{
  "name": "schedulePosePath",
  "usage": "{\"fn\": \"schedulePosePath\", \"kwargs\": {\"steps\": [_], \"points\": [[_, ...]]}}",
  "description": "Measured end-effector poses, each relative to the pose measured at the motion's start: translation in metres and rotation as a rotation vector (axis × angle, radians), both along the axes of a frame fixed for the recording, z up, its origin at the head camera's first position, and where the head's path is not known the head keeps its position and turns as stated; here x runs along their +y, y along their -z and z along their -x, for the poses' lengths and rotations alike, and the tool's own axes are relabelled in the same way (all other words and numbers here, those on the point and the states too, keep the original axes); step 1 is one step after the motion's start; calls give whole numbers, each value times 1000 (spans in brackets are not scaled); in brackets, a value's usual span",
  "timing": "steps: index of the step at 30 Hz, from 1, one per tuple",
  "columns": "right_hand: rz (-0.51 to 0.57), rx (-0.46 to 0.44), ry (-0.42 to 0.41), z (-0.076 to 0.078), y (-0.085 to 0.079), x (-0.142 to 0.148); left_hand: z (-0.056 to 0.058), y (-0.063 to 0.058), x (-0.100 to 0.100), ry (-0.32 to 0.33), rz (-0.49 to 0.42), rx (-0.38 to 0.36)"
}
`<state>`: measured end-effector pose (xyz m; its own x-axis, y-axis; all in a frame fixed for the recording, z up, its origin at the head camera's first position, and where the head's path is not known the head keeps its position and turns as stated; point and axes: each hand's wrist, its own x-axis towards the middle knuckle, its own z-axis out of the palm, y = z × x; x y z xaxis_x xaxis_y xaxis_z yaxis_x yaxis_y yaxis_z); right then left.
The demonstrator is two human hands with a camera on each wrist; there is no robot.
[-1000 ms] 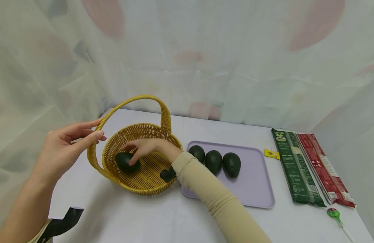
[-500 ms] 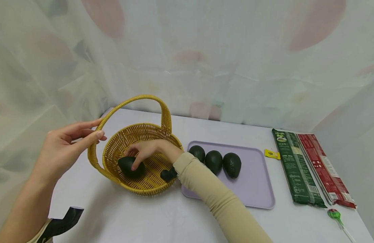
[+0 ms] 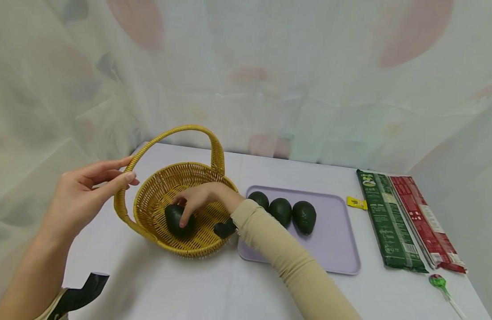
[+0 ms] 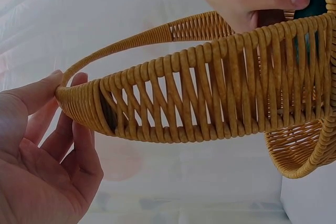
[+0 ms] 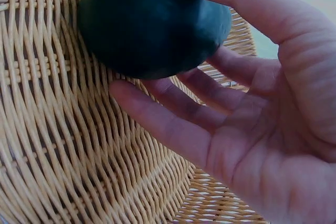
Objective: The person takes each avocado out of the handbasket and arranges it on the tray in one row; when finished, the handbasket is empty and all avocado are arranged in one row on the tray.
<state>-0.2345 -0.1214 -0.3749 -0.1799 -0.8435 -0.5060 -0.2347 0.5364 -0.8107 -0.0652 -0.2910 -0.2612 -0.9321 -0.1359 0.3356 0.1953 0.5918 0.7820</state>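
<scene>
A yellow-brown wicker basket (image 3: 198, 252) with a tall arched handle stands on the left of the white table. My left hand (image 3: 83, 189) pinches the near-left side of that handle (image 4: 152, 98) between thumb and fingers. Inside the basket my right hand (image 3: 199, 198) grips a dark green avocado (image 3: 178, 222), thumb on one side and fingers on the other. In the right wrist view the avocado (image 5: 152, 24) sits between thumb and fingertips, close against the woven wall.
Right of the basket, a lilac tray (image 3: 334, 249) carries three more avocados (image 3: 304, 218), partly behind the right sleeve (image 3: 286, 253). Farther right lie a small yellow packet (image 3: 357, 203), a green pack (image 3: 390, 222), a red pack (image 3: 427, 222) and a green lollipop (image 3: 438, 281).
The right hand and the avocado have shifted a little to the right within the basket, and the avocado has turned. The left hand stays on the handle.
</scene>
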Motion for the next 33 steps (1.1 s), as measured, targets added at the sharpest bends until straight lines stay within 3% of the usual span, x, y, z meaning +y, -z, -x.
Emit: {"fn": "schedulePosePath", "kwargs": {"steps": [5, 17, 27, 33], "points": [[-16, -36, 10, -1, -1, 3, 0, 0, -1, -5, -3, -10], [-59, 39, -89, -5, -10, 11, 0, 0, 0, 6, -21, -13], [58, 38, -78, -6, -24, 30, 0, 0, -2, 10, -22, -12], [138, 163, -63, -5, -29, 52, 1, 0, -2, 4, -22, -18]]}}
